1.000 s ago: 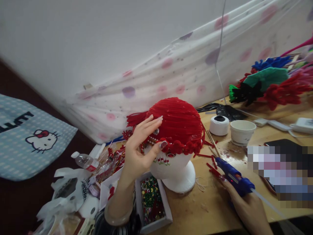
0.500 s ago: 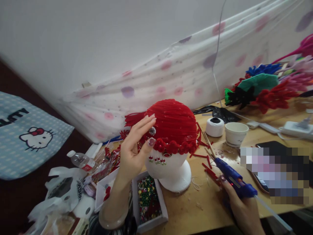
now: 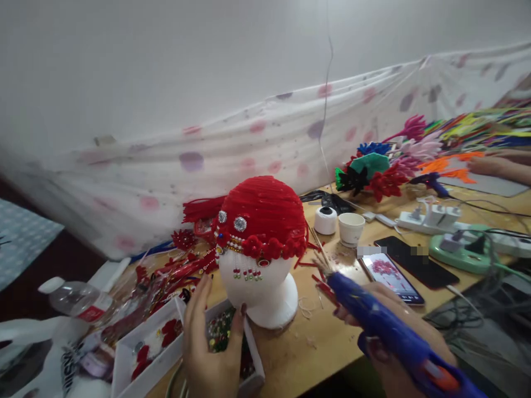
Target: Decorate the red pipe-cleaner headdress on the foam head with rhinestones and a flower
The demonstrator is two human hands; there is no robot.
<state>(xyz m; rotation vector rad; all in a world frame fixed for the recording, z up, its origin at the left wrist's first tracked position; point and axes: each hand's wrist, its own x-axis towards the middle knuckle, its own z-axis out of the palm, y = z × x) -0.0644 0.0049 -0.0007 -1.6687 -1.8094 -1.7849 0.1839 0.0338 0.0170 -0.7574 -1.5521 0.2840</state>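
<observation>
A white foam head (image 3: 259, 296) wears a red cap (image 3: 265, 207) trimmed with small red flowers (image 3: 274, 248), beads and short hanging bead strands. Two round clear rhinestones (image 3: 240, 224) sit on the cap's left side. My left hand (image 3: 209, 337) is empty, fingers and thumb apart, in front of the head's lower left and over a white box of mixed beads (image 3: 255, 351). My right hand (image 3: 409, 326) grips a blue hot glue gun (image 3: 381, 323), its tip pointing toward the head. Part of the right hand is hidden behind the gun.
Left stand a white tray (image 3: 120, 362) with red pieces, a plastic bottle (image 3: 78, 298) and bags. Behind the gun are a thread spool (image 3: 325, 221), a paper cup (image 3: 350, 229) and two phones (image 3: 392, 276). Farther right are coloured flowers (image 3: 385, 179), power strips (image 3: 435, 218) and another person's hand (image 3: 489, 166).
My left hand has come down from the cap's side toward the bead box, uncovering the rhinestones. My right hand has raised the glue gun nearer. The view has turned right.
</observation>
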